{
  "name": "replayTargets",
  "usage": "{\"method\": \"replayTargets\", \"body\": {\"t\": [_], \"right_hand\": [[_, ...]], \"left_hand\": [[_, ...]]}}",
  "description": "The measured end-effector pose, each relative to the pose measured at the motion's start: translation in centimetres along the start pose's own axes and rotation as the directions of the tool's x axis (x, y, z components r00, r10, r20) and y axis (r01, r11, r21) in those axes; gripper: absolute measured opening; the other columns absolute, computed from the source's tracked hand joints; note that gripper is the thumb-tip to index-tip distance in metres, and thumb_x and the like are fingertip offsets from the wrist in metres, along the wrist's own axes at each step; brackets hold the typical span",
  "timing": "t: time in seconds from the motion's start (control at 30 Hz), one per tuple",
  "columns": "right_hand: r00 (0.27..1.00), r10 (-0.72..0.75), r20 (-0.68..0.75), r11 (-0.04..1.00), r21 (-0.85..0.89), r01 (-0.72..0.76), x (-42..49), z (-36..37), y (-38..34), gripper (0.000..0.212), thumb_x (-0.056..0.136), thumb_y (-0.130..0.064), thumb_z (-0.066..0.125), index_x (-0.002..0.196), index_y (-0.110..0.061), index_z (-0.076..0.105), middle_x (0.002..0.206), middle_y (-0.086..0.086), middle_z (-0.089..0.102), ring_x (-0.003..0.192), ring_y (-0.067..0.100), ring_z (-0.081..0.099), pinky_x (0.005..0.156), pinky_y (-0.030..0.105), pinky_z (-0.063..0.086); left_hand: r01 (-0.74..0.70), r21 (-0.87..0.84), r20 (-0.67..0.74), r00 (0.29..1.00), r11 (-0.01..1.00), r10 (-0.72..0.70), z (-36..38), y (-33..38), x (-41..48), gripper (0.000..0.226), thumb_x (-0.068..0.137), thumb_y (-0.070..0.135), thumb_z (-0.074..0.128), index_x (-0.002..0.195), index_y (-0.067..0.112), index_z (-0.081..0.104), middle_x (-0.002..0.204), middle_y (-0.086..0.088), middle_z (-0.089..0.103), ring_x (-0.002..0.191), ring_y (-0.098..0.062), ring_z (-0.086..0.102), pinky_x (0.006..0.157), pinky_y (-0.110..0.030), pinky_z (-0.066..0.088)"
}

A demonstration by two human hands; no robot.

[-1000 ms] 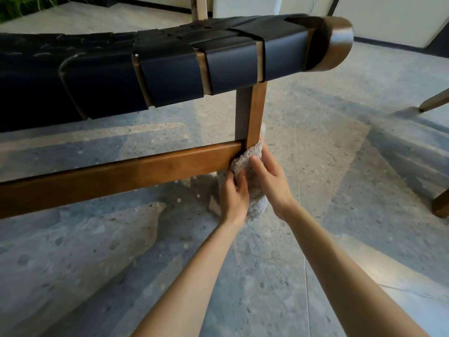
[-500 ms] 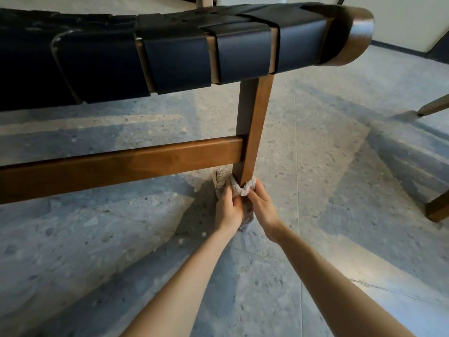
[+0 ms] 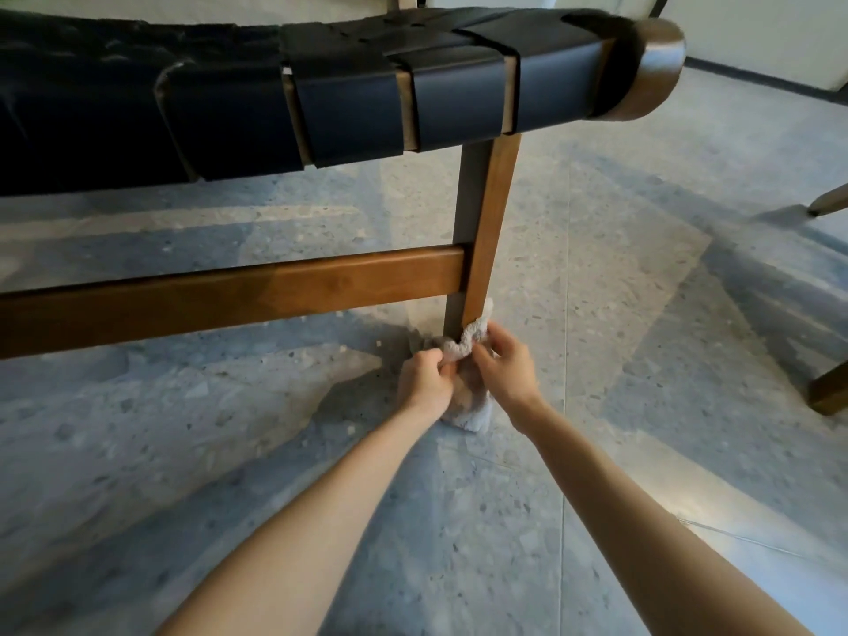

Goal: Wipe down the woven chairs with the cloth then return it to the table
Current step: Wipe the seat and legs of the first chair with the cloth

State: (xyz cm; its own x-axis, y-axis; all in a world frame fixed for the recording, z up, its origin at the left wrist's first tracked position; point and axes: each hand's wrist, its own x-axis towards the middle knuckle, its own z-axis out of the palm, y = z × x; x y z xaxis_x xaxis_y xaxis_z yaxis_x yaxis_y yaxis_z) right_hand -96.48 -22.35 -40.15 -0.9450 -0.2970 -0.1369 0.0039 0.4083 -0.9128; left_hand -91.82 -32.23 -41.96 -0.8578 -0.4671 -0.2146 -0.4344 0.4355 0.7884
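one speckled floor (image 3: 642,314) fills the field; woven chair (image 3: 348,98) spans 9 to 1 o'clock, its wooden leg (image 3: 486,231) at centre. at the leg's foot, left hand (image 3: 424,383) (7 o'clock) and right hand (image 3: 507,369) (5 o'clock), fingers (image 3: 487,350) curled, pinch the grey cloth (image 3: 468,399) against it.

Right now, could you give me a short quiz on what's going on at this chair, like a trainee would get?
1. True or false: the cloth is pressed against the foot of the chair leg.
2. How many hands grip the cloth? A) none B) one C) two
3. Fill in: the crossbar meets the leg from the picture's ____ side.

Key: 1 true. 2 C, the left hand and the right hand. 3 left.
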Motion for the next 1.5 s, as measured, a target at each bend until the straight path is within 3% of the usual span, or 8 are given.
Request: {"method": "replayTargets", "body": {"t": [0.27, 0.37, 0.47, 0.67, 1.0, 1.17, 1.37, 1.5], "right_hand": [[0.994, -0.069, -0.088, 0.965, -0.26, 0.044, -2.5, -2.2, -2.5, 0.028, 0.082, -0.035, 0.072, 0.102, -0.022, 0.056, 0.102, -0.001, 0.062, 0.086, 0.017, 0.063, 0.071, 0.039, 0.057], [0.985, -0.174, -0.015, 0.927, -0.34, 0.158, -3.3, -2.6, -4.1, 0.027, 0.08, -0.039, 0.073, 0.093, -0.025, 0.054, 0.102, -0.004, 0.051, 0.083, 0.008, 0.054, 0.061, 0.02, 0.048], [0.958, -0.242, 0.153, 0.904, -0.324, 0.28, -4.0, -2.3, -6.3, 0.027, 0.078, -0.04, 0.074, 0.09, -0.021, 0.058, 0.111, -0.004, 0.046, 0.092, 0.009, 0.051, 0.075, 0.025, 0.052], [0.847, -0.266, 0.46, 0.897, -0.203, 0.392, -5.2, 1.9, -11.7, 0.043, 0.073, -0.049, 0.075, 0.075, -0.011, 0.057, 0.072, 0.011, 0.061, 0.062, 0.016, 0.054, 0.057, 0.036, 0.044], [0.589, -0.226, 0.776, 0.78, -0.218, 0.586, -8.7, 15.5, -19.1, 0.056, 0.067, -0.082, 0.045, 0.098, -0.036, 0.045, 0.084, -0.014, 0.059, 0.074, 0.004, 0.059, 0.062, 0.023, 0.05], [0.47, -0.25, 0.847, 0.69, -0.184, 0.7, -11.2, 22.6, -22.1, 0.03, 0.084, -0.065, 0.046, 0.079, -0.037, 0.054, 0.079, -0.011, 0.059, 0.07, 0.006, 0.058, 0.06, 0.029, 0.047], [0.515, -0.273, 0.813, 0.639, -0.247, 0.728, -13.7, 29.3, -25.1, 0.036, 0.091, -0.054, 0.048, 0.104, -0.027, 0.067, 0.098, -0.006, 0.065, 0.078, 0.013, 0.063, 0.069, 0.04, 0.057], [0.587, -0.328, 0.74, 0.62, -0.3, 0.725, -15.0, 33.5, -25.2, 0.023, 0.092, -0.046, 0.054, 0.108, -0.035, 0.065, 0.112, -0.009, 0.049, 0.09, 0.01, 0.054, 0.065, 0.022, 0.046]], "left_hand": [[-0.269, 0.123, 0.428, 0.883, 0.955, 0.194, -7.5, 3.0, -0.8, 0.038, 0.097, 0.009, 0.048, 0.133, 0.021, 0.043, 0.116, -0.008, 0.058, 0.102, -0.021, 0.056, 0.087, -0.034, 0.047], [-0.375, 0.311, 0.533, 0.83, 0.873, 0.167, -11.1, 4.3, -1.5, 0.021, 0.097, 0.022, 0.05, 0.117, 0.015, 0.05, 0.081, 0.003, 0.054, 0.068, -0.011, 0.053, 0.057, -0.026, 0.04], [-0.403, 0.379, 0.566, 0.813, 0.833, 0.135, -15.4, 4.3, -2.8, 0.022, 0.095, 0.036, 0.052, 0.079, 0.025, 0.043, 0.07, 0.006, 0.048, 0.054, -0.006, 0.049, 0.05, -0.026, 0.031], [-0.33, 0.458, 0.413, 0.901, 0.826, 0.131, -24.0, 0.4, -7.0, 0.027, 0.089, 0.049, 0.057, 0.075, 0.032, 0.043, 0.058, 0.01, 0.045, 0.049, 0.005, 0.046, 0.045, -0.016, 0.03], [0.062, 0.407, 0.077, 0.992, 0.911, -0.102, -36.9, -9.2, -13.5, 0.026, 0.088, 0.046, 0.058, 0.105, 0.027, 0.051, 0.046, 0.015, 0.059, 0.032, 0.001, 0.048, 0.033, -0.011, 0.03], [0.149, 0.32, 0.012, 0.987, 0.936, -0.161, -42.7, -14.1, -15.8, 0.024, 0.085, 0.049, 0.062, 0.092, 0.028, 0.053, 0.051, 0.007, 0.065, 0.034, -0.005, 0.053, 0.038, -0.014, 0.039], [0.186, 0.233, 0.012, 0.981, 0.954, -0.194, -48.6, -18.9, -17.2, 0.027, 0.082, 0.048, 0.065, 0.093, 0.025, 0.056, 0.059, 0.007, 0.069, 0.04, -0.008, 0.059, 0.044, -0.018, 0.045], [0.219, 0.014, -0.047, 0.975, 0.976, -0.218, -51.3, -21.3, -17.2, 0.023, 0.087, 0.028, 0.066, 0.099, 0.01, 0.056, 0.057, 0.003, 0.068, 0.039, -0.01, 0.058, 0.039, -0.017, 0.044]]}}
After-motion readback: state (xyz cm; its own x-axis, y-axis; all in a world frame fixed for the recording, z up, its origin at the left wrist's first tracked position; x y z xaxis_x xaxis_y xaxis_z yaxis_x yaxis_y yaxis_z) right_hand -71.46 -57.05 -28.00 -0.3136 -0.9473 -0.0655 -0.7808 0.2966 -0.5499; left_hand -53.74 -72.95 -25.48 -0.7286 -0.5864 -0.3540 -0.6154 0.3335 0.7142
